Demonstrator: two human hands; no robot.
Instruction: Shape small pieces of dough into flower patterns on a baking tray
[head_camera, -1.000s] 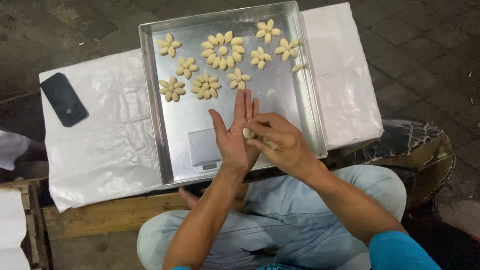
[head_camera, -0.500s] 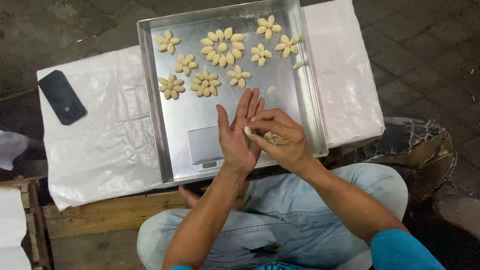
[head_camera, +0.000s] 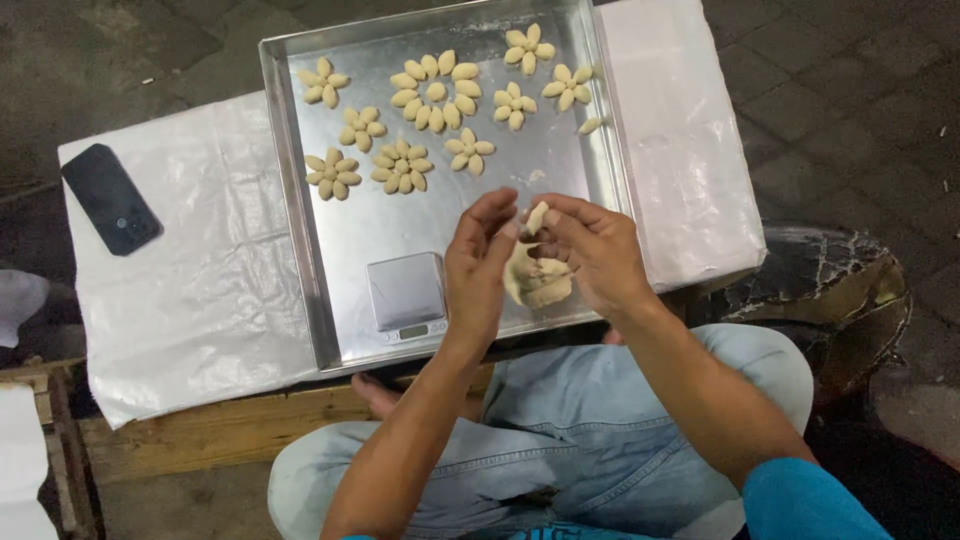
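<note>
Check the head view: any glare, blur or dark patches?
Head view: sharp overall; soft glare on the metal tray and white plastic sheet; left hand and right hand show little blur; the ground around falls dark; dough piece reads clearly.

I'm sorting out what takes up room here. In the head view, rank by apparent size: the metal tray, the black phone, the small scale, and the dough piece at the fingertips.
1. Metal tray, by far the largest.
2. Black phone and small scale: these look about alike, so no ranking.
3. Dough piece, smallest, pinched between left hand and right hand.
</note>
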